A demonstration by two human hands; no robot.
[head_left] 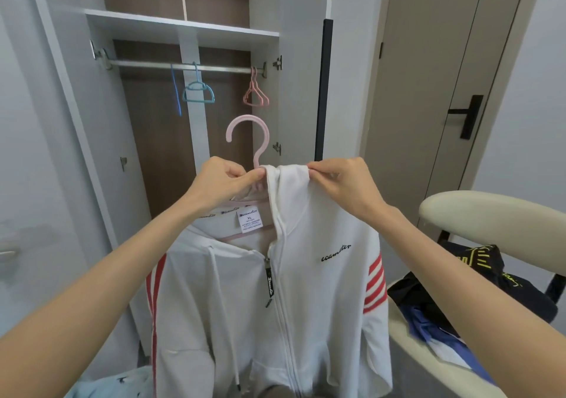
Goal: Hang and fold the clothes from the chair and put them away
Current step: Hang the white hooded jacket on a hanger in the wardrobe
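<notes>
While the left hand (225, 180) grips the pink hanger (248, 140) at its neck, the right hand (340, 183) pinches the white hoodie (306, 290) at its top edge, holding it before the open wardrobe (183, 26). Dark clothes (459, 290) lie on the chair (490, 213) at right.

One white jacket (306, 275), one big pink hanger (248, 131). On the rail (147, 64) at 12 o'clock: one teal hanger (198, 92), one blue hanger (176, 91), two small pink hangers (255, 94), it seems. One chair (490, 213) at 4 o'clock.

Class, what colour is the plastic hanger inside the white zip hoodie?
It is a pale pink plastic hanger, best seen in the head view.
</notes>
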